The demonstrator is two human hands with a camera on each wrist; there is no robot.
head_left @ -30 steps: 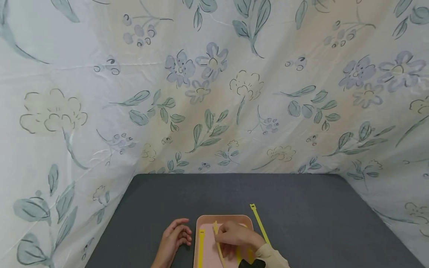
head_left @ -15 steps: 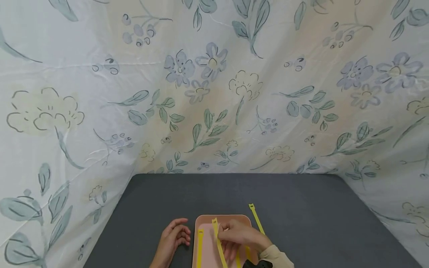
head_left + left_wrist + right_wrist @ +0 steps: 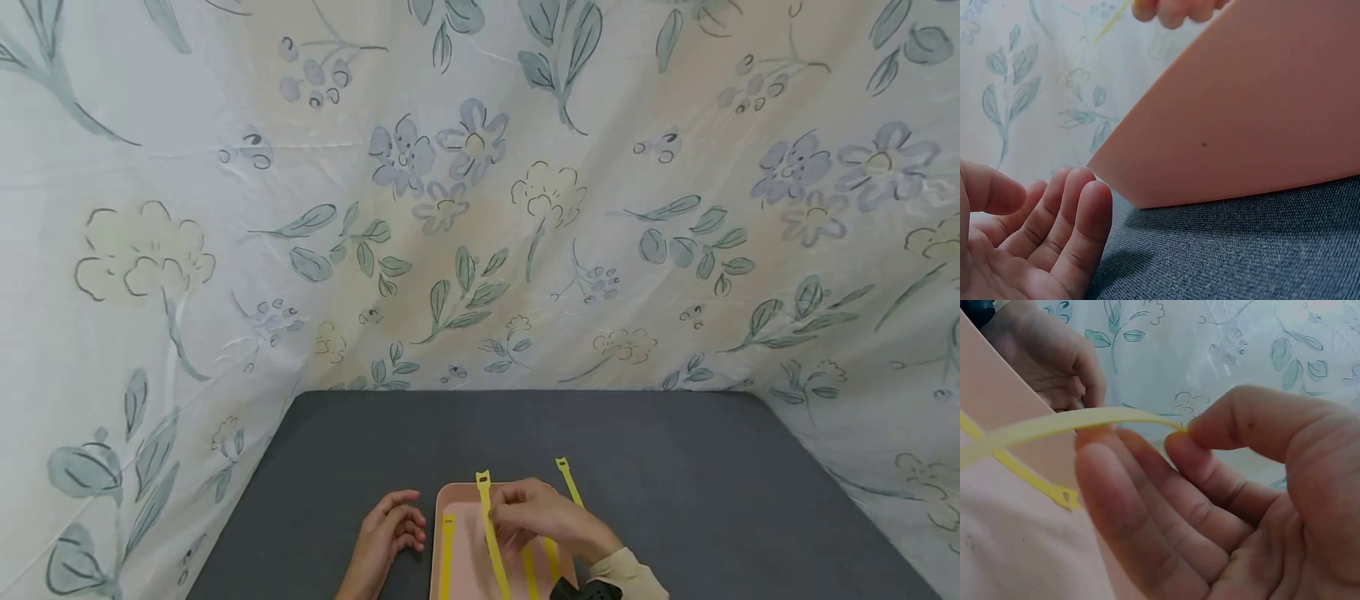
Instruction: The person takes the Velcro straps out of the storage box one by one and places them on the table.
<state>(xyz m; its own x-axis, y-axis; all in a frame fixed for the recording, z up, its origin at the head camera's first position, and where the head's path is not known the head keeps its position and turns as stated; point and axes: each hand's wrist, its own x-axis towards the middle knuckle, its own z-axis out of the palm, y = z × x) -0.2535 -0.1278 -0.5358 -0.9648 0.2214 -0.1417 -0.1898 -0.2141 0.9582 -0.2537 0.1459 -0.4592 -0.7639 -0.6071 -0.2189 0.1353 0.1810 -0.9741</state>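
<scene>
The grip of the right hand [image 3: 536, 512] is a pinch: thumb and forefinger hold one yellow strap [image 3: 495, 558] a little below its slotted head, the other fingers loosely bent. The strap is raised over the tray [image 3: 495, 490], its head pointing toward the worktop's far edge; its lower end runs out of view. In the right wrist view it bows in a smooth arc, so it is likely light, thin and bendy, hard to break but apt to twist or swing. A flat pinch near the head looks the surest hold; farther down, it would probably flop.

The left hand [image 3: 390, 529] grasps nothing, its fingers loosely curled just beside the tray's left wall; whether they touch it, I cannot tell.

The pink tray sits about midway between the worktop's left and right edges. In it, one strap [image 3: 447, 554] lies along the left side and two more [image 3: 529, 571] [image 3: 552, 558] on the right, partly hidden by the right hand. Another strap [image 3: 570, 483] lies on the worktop [image 3: 660, 467] outside the tray's far right corner. Flowered cloth [image 3: 450, 208] hangs beyond the far edge.
</scene>
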